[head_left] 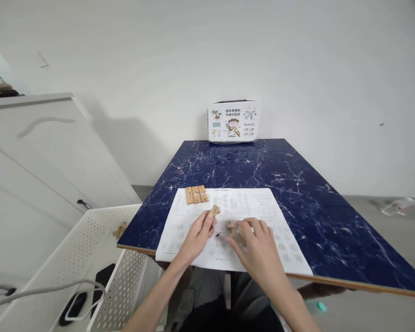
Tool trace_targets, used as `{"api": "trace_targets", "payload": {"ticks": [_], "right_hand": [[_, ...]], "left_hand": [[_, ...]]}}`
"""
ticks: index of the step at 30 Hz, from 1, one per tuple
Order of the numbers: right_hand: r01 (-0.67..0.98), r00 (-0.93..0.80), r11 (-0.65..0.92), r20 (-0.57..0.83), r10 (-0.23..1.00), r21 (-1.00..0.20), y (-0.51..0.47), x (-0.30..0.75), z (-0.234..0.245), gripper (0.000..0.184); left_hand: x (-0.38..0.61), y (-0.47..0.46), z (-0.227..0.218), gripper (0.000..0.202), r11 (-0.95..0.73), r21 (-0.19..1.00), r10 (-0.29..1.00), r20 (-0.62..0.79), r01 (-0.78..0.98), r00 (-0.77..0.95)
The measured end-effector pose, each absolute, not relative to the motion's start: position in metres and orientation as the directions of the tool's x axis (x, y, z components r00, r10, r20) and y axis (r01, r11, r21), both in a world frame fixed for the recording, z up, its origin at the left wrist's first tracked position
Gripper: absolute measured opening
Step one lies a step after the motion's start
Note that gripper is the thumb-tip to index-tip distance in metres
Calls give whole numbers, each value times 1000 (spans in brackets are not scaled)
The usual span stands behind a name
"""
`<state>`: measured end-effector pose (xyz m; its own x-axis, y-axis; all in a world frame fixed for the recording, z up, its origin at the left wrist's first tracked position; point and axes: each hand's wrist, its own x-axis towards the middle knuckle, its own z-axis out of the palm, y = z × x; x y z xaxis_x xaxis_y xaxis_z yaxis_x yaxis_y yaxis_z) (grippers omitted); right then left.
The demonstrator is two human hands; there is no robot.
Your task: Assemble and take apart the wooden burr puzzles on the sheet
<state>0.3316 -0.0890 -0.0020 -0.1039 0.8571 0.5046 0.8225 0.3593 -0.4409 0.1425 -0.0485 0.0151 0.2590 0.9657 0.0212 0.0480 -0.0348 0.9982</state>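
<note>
My left hand [200,232] is closed on a small notched wooden puzzle piece [215,210], which sticks up past the thumb and fingertips. To its right, my right hand [257,242] has thumb and fingers around another wooden puzzle piece [230,225], slightly blurred; whether it is gripped or only touched I cannot tell. More wood shows dimly under the right fingers. Both hands are over a printed sheet [173,240] with faint grey diagrams. At the sheet's upper left, several notched wooden pieces [196,194] lie side by side.
The sheet lies on a blue marbled table [318,221]. A white printed box [233,122] stands at the far edge by the wall. On the left are a white perforated basket [121,288] holding a cable and dark objects, and a white cabinet [44,170]. A clear plastic item [401,206] lies at right.
</note>
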Motion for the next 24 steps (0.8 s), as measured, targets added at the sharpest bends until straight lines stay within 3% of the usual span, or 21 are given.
{"api": "trace_targets", "payload": {"ticks": [5,10,14,19,22,24], "right_hand": [[907,-178,355,555,813,-228,-91,318,-15,7],[903,-209,376,552,808,-209,-87,319,-17,11],[825,-137,402,549,824,-397,-89,324,-13,17],[460,-95,396,399,912,-795,-90,326,4,27],[322,-92,374,364,927,-870,-90,323,13,27],[331,-59,376,378,924,-866,-89,320,15,26]], "left_hand": [[133,-46,3,41,111,962,970,-51,-250,237],[130,-47,3,32,63,955,974,4,-288,227],[130,-48,2,39,4,976,975,45,-218,218],[130,-50,0,53,-24,982,958,76,-188,276],[132,-52,1,59,-11,988,941,62,-151,332],[133,-54,3,58,-8,994,927,49,-109,372]]}}
